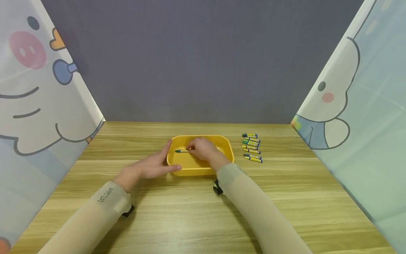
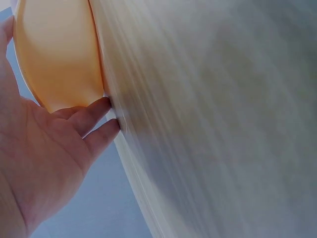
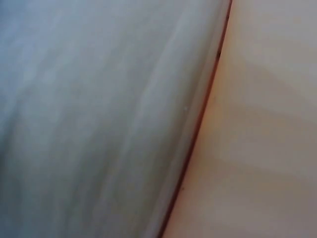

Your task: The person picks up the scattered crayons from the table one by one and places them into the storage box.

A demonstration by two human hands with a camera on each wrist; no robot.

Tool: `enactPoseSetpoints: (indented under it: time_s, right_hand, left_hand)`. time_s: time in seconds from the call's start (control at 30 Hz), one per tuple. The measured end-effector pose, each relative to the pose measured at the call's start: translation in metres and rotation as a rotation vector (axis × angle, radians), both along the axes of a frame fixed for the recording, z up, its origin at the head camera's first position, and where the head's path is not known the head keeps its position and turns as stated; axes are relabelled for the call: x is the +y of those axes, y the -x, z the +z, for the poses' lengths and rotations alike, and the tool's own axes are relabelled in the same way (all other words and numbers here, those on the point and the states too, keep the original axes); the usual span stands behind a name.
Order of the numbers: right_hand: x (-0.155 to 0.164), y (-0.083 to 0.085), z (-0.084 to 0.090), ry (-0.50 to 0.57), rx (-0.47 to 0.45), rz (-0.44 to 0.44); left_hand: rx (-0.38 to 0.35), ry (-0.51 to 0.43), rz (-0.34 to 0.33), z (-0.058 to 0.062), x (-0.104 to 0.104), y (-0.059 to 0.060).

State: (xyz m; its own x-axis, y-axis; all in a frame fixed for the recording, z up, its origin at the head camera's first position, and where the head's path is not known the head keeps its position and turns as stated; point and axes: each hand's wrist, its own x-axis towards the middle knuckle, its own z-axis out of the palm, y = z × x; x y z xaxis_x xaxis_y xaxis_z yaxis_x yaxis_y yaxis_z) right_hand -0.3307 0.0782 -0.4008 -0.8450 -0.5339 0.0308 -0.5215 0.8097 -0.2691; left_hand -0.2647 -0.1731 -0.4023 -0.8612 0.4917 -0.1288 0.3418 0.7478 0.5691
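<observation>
A yellow plastic box [image 1: 189,171] with rounded corners stands on the table in the head view. My left hand [image 1: 154,165] spans its left end, thumb extended at the near rim and fingers stretched along the side wall. In the left wrist view, the fingertips of that hand [image 2: 47,144] rest low against the wall of the box [image 2: 62,54]. Inside the box, my right hand [image 1: 204,149] pinches one end of a crayon [image 1: 182,151] with a dark green tip and yellow wrapper, which points left. The right wrist view shows only the box wall [image 3: 252,139] and tabletop, blurred.
Right of the box, several crayons [image 1: 252,146] in yellow and blue wrappers lie in a loose column on the wooden table [image 1: 177,215]. A grey panel [image 1: 200,63] closes the back, and cartoon-printed sheets [image 1: 364,106] stand at both sides.
</observation>
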Motion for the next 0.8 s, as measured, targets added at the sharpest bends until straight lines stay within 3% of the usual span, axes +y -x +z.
enactPoseSetpoints:
  time_s: [0.53,0.8]
  right_hand:
    - [0.000,-0.003,0.003,0.020,0.012,-0.027]
    - [0.021,-0.010,0.022,0.173,-0.032,-0.053]
  left_hand:
    - [-0.008,-0.019,-0.004,0.002,0.002,0.000]
    - [-0.007,-0.024,-0.013,0.002,0.002,-0.001]
